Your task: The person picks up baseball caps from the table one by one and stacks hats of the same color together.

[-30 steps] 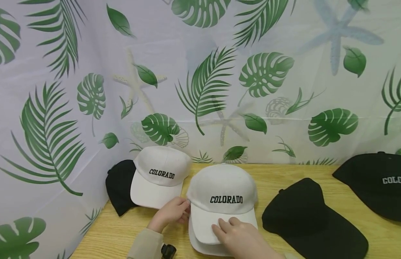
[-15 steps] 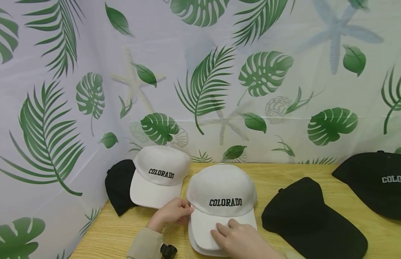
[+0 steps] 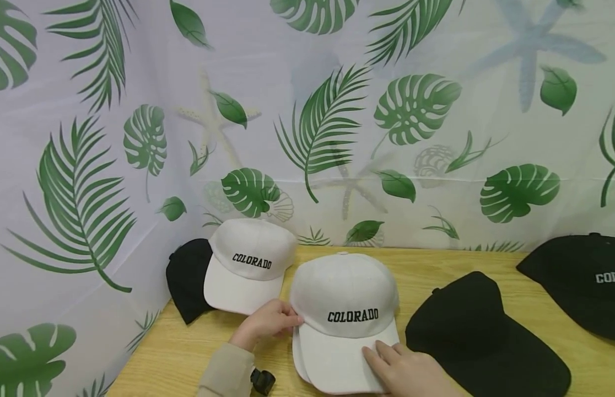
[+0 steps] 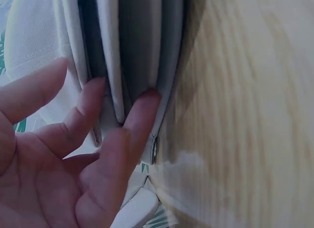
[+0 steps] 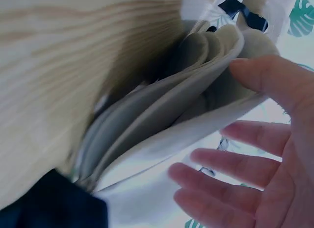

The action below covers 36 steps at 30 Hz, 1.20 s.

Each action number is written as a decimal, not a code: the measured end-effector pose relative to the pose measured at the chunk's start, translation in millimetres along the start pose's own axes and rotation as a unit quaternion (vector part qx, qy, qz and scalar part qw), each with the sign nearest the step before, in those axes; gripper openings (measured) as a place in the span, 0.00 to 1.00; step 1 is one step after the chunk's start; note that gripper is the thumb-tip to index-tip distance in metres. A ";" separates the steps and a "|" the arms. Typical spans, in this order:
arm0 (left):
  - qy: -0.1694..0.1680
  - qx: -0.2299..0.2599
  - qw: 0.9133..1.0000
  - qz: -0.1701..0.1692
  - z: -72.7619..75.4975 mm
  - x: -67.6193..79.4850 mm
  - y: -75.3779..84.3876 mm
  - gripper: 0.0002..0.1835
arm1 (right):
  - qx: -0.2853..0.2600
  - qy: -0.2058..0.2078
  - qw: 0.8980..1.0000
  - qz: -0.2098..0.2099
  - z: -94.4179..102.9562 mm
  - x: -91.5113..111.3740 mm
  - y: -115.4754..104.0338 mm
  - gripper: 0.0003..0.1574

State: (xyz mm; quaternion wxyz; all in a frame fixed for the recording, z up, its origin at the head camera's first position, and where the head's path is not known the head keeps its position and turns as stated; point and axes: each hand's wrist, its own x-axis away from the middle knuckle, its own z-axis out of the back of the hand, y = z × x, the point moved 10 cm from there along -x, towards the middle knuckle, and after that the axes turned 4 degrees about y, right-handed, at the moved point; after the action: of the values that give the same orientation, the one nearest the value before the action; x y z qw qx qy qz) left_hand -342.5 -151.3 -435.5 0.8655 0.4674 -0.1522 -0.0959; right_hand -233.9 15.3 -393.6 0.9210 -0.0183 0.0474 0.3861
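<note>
Right in front of the person sits the top white cap [image 3: 344, 292], COLORADO stitched across its front, nested over more white caps [image 4: 169, 46] on the wooden table [image 3: 158, 358]. The left hand [image 3: 268, 322] grips its left edge where brim meets crown, fingertips tucked among the layered edges. The right hand [image 3: 409, 369] pinches the brim along its right side, thumb underneath and fingers on the upper face. Just behind the left hand I see another white cap [image 3: 250, 251] with the same lettering, partly covering the left black cap [image 3: 188, 281]. Over to the right lies the near black cap [image 3: 481, 336], and beyond it the far black cap [image 3: 575, 281], which bears pale letters. A beige sleeve [image 3: 228, 369] covers the left forearm, and leaf-printed cloth [image 3: 337, 52] hangs behind everything
</note>
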 end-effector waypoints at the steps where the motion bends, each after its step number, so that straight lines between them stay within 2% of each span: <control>1: -0.001 0.000 1.000 0.000 -0.1 -0.4 0.3 0.12 | -0.006 -0.005 1.000 -0.015 -2.7 2.7 4.9 0.39; 3: -0.001 0.001 1.000 0.001 0.0 -1.2 -0.3 0.13 | -0.021 -0.004 0.999 -0.040 -5.7 7.2 12.4 0.35; 5: -0.002 0.000 1.000 0.001 0.4 -1.8 -1.1 0.14 | -0.023 0.011 0.999 -0.047 -3.6 9.7 14.0 0.31; 8: -0.003 0.015 1.000 -0.001 0.3 -2.6 -2.8 0.15 | 0.015 0.089 0.996 -0.024 14.0 11.2 8.2 0.28; 11: -0.003 0.042 0.999 0.000 -0.4 -3.4 -4.1 0.17 | 0.066 0.173 0.983 0.013 35.2 12.9 -3.1 0.26; 12: -0.003 0.053 0.999 0.002 -0.7 -3.7 -4.8 0.18 | 0.087 0.207 0.974 0.030 42.2 13.3 -8.2 0.19; 13: -0.002 0.061 0.998 0.004 -1.1 -3.9 -5.3 0.18 | 0.101 0.229 0.967 0.045 46.8 13.0 -12.7 0.14; 14: -0.002 0.066 0.998 0.004 -1.3 -4.2 -5.5 0.19 | 0.115 0.250 0.959 0.061 51.1 13.1 -17.4 0.13; 15: 0.000 0.070 0.998 0.006 -1.6 -4.7 -5.8 0.19 | 0.124 0.256 0.956 0.073 53.0 12.3 -20.8 0.13; 17: 0.000 0.075 0.997 0.007 -2.5 -5.2 -5.8 0.19 | 0.130 0.240 0.958 0.086 51.6 8.4 -23.7 0.15; 19: 0.000 0.072 0.997 0.004 -3.3 -5.3 -5.4 0.18 | 0.108 0.180 0.975 0.076 42.3 3.1 -19.6 0.16; 21: -0.006 0.067 0.998 0.001 -5.0 -5.0 -5.5 0.18 | 0.074 0.100 0.991 0.049 28.2 -0.6 -10.6 0.25; 24: -0.021 0.056 0.998 0.001 -7.2 -3.4 -5.0 0.17 | 0.037 0.039 0.998 0.025 13.6 -2.0 0.9 0.28; 31: -0.039 0.038 0.998 0.012 -10.9 0.7 -2.8 0.14 | -0.003 -0.006 1.000 0.010 0.8 -2.8 18.5 0.29; 34: -0.040 0.038 0.998 0.016 -12.1 2.0 -2.0 0.13 | -0.009 0.005 1.000 -0.011 1.8 -1.7 25.5 0.29; 36: -0.040 0.040 0.998 0.016 -12.6 2.2 -1.6 0.12 | -0.026 0.013 0.999 -0.040 2.6 -0.8 32.5 0.28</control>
State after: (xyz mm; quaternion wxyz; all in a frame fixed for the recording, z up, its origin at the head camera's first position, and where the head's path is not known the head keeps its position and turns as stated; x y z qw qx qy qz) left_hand -336.1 -143.0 -442.9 0.8407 0.4953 -0.1975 -0.0944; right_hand -257.4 37.7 -390.9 0.9344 -0.0493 0.0490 0.3494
